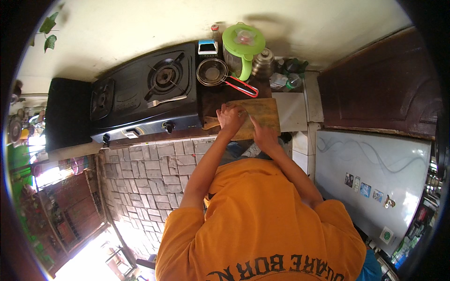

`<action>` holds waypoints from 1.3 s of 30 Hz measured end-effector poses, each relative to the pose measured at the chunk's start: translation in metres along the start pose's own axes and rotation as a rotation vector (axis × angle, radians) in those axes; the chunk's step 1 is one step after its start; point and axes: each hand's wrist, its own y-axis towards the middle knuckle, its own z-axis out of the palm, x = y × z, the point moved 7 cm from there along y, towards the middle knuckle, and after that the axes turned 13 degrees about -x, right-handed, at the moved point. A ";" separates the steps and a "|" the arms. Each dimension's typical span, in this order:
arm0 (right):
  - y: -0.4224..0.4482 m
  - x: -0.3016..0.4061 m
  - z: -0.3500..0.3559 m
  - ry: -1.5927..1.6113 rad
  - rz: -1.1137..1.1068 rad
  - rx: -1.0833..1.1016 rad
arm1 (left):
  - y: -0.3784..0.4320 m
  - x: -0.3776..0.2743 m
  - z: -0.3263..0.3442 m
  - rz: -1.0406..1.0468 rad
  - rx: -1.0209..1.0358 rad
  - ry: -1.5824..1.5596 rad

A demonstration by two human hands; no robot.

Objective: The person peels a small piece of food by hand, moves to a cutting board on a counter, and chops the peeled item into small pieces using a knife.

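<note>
A wooden cutting board [265, 109] lies on the dark counter, its handle toward the stove. My left hand [230, 116] rests over the board's left half with fingers bent. Something small and pale shows at its fingertips, too small to name. My right hand [266, 136] is at the board's front right, its index finger stretched along what looks like a thin knife [249, 115]. Most of that knife is hidden by the hand. The knife's tip points at the left hand's fingertips.
A black two-burner gas stove [140, 84] stands left, a fork [167, 101] on its top. Behind the board are strainers with a red handle [242, 87], a green-lidded pitcher [243, 42], a metal kettle [263, 63] and a grater [208, 47]. A refrigerator [372, 154] is at right.
</note>
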 end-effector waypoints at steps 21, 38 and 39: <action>0.000 -0.005 -0.011 0.185 0.055 -0.093 | -0.001 0.007 0.001 -0.030 -0.001 -0.033; -0.007 0.001 -0.004 0.268 0.122 -0.057 | -0.003 0.001 -0.001 0.065 -0.036 -0.004; -0.007 0.000 -0.003 0.269 0.140 -0.070 | -0.003 0.000 0.000 0.087 -0.030 -0.009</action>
